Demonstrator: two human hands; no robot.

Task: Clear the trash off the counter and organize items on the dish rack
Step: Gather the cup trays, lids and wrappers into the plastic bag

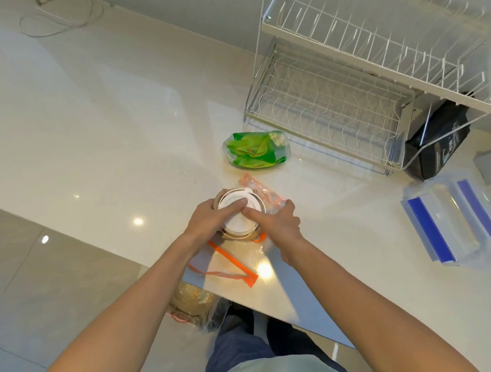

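Observation:
A brown paper cup with a white lid [239, 216] stands near the counter's front edge, over the mouth of a clear bag with orange trim [233, 262]. My left hand [204, 219] wraps the cup's left side, with fingers across the lid. On the cup's right side, my right hand [277, 220] grips the rim and presses against a crumpled pink-and-clear wrapper [264, 194]. A green snack wrapper inside clear plastic [254, 152] lies farther back. The two-tier white wire dish rack [335, 102] stands at the back right with both tiers bare.
Two clear containers with blue lid strips [454, 222] lie at the right. A black pouch [438, 143] sits beside the rack. A clear bag with trash [196, 307] hangs below the counter edge. A white cable [63, 14] coils at the far left.

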